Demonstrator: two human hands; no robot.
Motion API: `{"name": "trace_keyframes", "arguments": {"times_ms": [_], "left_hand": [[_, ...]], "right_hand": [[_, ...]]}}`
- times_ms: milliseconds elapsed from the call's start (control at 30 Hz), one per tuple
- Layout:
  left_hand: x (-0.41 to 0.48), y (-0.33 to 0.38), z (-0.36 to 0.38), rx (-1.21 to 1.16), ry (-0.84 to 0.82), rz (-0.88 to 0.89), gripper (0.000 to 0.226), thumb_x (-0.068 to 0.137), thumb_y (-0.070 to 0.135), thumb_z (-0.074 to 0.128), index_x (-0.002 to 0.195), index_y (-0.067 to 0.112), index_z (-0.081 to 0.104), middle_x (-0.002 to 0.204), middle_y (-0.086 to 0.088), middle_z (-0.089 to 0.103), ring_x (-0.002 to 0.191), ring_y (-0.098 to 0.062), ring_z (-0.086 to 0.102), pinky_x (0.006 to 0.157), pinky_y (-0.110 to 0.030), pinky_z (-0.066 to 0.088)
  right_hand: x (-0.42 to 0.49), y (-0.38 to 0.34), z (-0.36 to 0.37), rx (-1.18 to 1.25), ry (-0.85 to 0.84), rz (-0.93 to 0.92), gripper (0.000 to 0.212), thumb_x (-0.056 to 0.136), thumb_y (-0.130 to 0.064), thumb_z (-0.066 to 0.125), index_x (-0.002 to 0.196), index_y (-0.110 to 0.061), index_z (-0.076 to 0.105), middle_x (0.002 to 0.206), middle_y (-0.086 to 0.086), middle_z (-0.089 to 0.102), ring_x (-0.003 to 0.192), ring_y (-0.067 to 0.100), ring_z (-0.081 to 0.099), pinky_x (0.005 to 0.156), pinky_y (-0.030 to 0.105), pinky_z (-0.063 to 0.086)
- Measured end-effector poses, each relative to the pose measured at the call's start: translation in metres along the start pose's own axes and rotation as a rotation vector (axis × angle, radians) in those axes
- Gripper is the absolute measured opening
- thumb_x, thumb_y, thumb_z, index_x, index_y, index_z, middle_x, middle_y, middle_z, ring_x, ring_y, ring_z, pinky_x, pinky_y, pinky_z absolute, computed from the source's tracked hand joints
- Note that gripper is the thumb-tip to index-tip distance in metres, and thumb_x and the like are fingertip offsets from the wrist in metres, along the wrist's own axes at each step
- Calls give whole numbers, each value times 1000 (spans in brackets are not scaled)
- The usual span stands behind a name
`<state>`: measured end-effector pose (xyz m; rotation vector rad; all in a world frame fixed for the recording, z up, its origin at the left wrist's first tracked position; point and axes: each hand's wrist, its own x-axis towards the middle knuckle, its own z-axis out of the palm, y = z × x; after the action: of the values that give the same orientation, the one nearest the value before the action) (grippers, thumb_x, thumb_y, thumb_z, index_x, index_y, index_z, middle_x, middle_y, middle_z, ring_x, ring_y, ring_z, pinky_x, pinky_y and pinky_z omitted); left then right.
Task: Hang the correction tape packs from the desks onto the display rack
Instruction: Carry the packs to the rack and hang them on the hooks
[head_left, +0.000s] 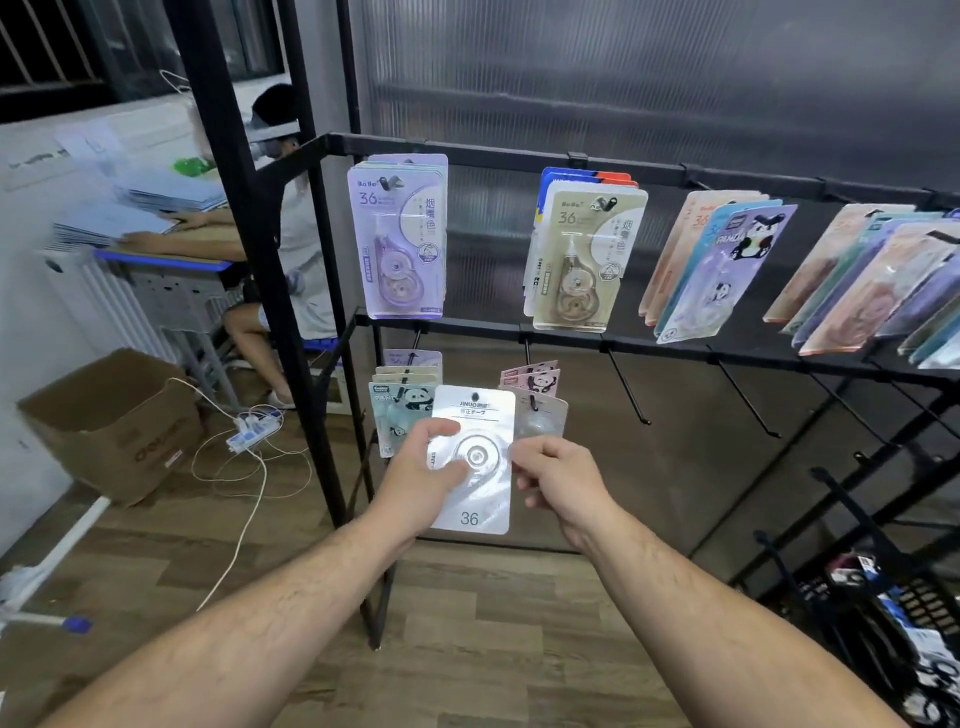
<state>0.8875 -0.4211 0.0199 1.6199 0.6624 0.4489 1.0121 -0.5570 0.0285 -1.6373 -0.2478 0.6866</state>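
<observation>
1. Risk: the small top hole of the white pack (471, 512) may be missing a hook (627, 387) tip on the rack (649, 347). The pack is hovering just in front of the hung panda packs (399, 410), so a nudge could be knocking those off.
2. Left hand (423, 475) is gripping the pack's left side, thumb clamped across its front.
3. Right hand (563, 483) is sitting at the right edge, fingers curled; cannot tell if it is pinching.

A silvery white correction tape pack (477, 512), marked 36, stands upright, gripped by the left hand (423, 470), just before the black display rack (467, 327) lower rail, where panda packs (401, 410) hang
</observation>
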Motion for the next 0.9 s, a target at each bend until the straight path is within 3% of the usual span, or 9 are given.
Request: {"name": "trace_keyframes", "arguments": {"times_ms": [100, 233, 300, 467, 600, 767, 900], "left_hand": [[-2, 6, 11, 127, -54, 69, 47, 93, 10, 68, 128, 34, 48, 128, 19, 52, 116, -5, 52, 86, -10, 41], [-2, 5, 19, 184, -95, 110, 64, 90, 14, 74, 138, 38, 38, 124, 17, 56, 103, 2, 60, 71, -8, 46], [-1, 3, 18, 279, -91, 151, 65, 90, 19, 73, 142, 39, 39, 131, 20, 50, 109, 2, 57, 75, -9, 45], [1, -5, 11, 366, -92, 175, 57, 92, 22, 68, 142, 39, 45, 140, 17, 41, 130, -2, 43, 106, -30, 43], [2, -10, 8, 368, -79, 177, 54, 93, 19, 67, 139, 39, 48, 133, 15, 44, 128, -2, 43, 100, -24, 40], [5, -18, 3, 372, -59, 177, 52, 91, 16, 67, 136, 36, 52, 130, 13, 48, 124, -4, 46, 102, -26, 41], [9, -21, 1, 381, -58, 185, 50, 91, 17, 68, 132, 41, 52, 128, 18, 47, 124, -2, 45, 103, -26, 40]], "right_hand": [[-3, 0, -7, -104, 59, -31, 15, 87, 0, 65, 75, -9, 66, 57, 1, 56, 49, 12, 45, 44, 24, 35], [-1, 1, -23, -174, 162, -47, 11, 86, 0, 60, 79, -7, 65, 59, 3, 55, 47, 15, 42, 44, 25, 32], [1, 2, -29, -207, 211, -43, 12, 85, -1, 58, 77, -8, 64, 60, 3, 57, 48, 17, 44, 44, 25, 34], [8, 8, -33, -301, 298, 4, 17, 80, -3, 54, 68, -13, 61, 58, 0, 59, 49, 21, 48, 48, 26, 40], [12, 8, -31, -352, 328, 47, 17, 79, -6, 51, 68, -15, 61, 60, 0, 61, 49, 21, 52, 52, 29, 46], [23, 5, -27, -408, 344, 97, 18, 75, -10, 49, 66, -18, 62, 56, 3, 68, 57, 29, 65, 72, 44, 63], [27, 3, -25, -452, 359, 99, 22, 78, -15, 56, 56, -18, 53, 53, 5, 70, 69, 33, 73, 75, 45, 63]]}}
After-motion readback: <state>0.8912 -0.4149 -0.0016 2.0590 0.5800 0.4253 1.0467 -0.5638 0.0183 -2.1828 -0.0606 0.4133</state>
